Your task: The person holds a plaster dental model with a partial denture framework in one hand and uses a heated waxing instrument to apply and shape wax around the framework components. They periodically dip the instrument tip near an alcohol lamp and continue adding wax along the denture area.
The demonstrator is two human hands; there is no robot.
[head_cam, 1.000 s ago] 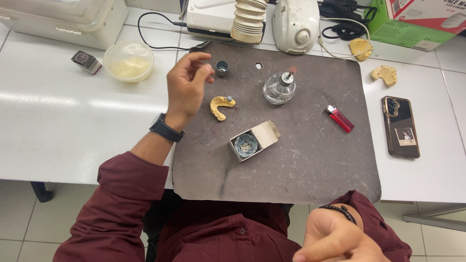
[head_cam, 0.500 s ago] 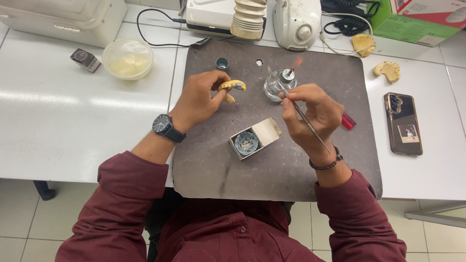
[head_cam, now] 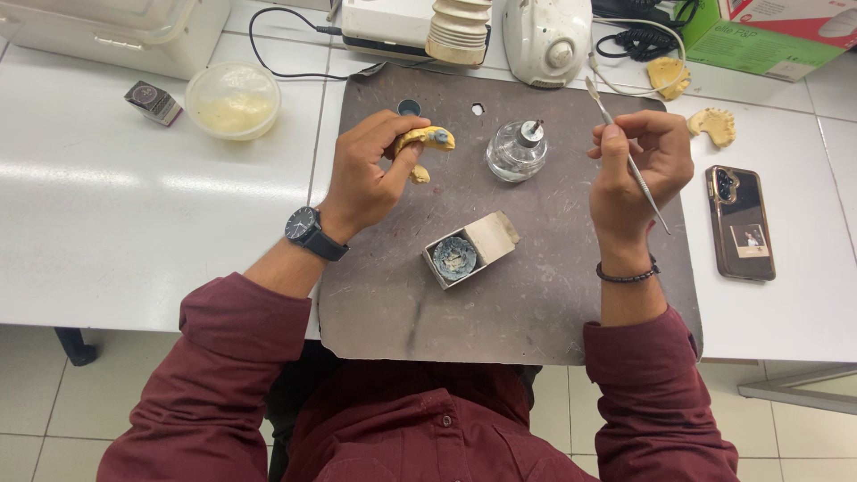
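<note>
Your left hand (head_cam: 368, 174) is gripping a yellow dental cast (head_cam: 427, 140), pinching it between thumb and fingertips so that the cast is sticking out past the fingers toward the middle of the dark work mat (head_cam: 536, 295), lifted just above its surface. A dark wristwatch (head_cam: 308, 232) is sitting on that wrist. Your right hand (head_cam: 638, 170) is closing around a thin metal instrument (head_cam: 625, 152), holding it like a pen; the shaft is running slantwise through your fingers, with one end pointing up and away past the mat's far edge and the other end poking out below the palm. A dark bracelet (head_cam: 628, 275) is circling that wrist. Between your two hands, a small glass spirit lamp (head_cam: 517, 150) is standing upright on the mat, nearer the cast than the instrument. Closer to you, a small open cardboard box (head_cam: 470, 250) holding a round grey tin is lying on the mat, well apart from both hands. Off the mat to your right, a phone (head_cam: 740, 221) is lying flat on the white table (head_cam: 134, 223), with two more yellow casts (head_cam: 712, 125) beyond it. To your left, a round plastic tub (head_cam: 233, 99) is sitting beside a small dark box (head_cam: 153, 102).
</note>
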